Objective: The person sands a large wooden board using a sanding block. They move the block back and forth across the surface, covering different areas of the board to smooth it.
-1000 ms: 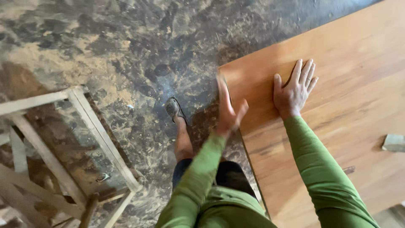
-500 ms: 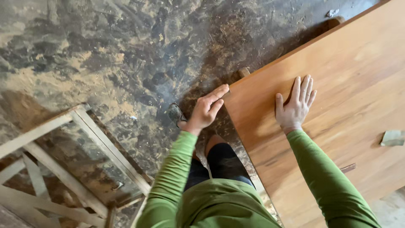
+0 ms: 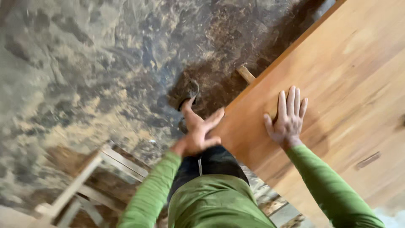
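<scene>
Running diagonally through the head view, the wooden table (image 3: 337,84) has its long edge going from the lower middle up to the upper right, and its near corner points toward the person's legs. It fills the right side of the picture, above a sawdust-covered floor (image 3: 84,76).

Against half a second ago, the view has swung: the table edge now stands steeper in the frame, the small pale block that lay on the board at the right is out of sight, and the pale wooden frame (image 3: 84,181) has slid to the lower left. The left hand (image 3: 198,133) has come away from the corner it was touching and has dropped closer to the body.

The right hand (image 3: 287,120) lies palm down on the table near its edge, fingers straight and a little spread, its grip fully open and closed on nothing. The left hand hangs in the air just beside the table edge, over the dark trousers, its grip loosely open and empty, the thumb apart from the fingers.
</scene>
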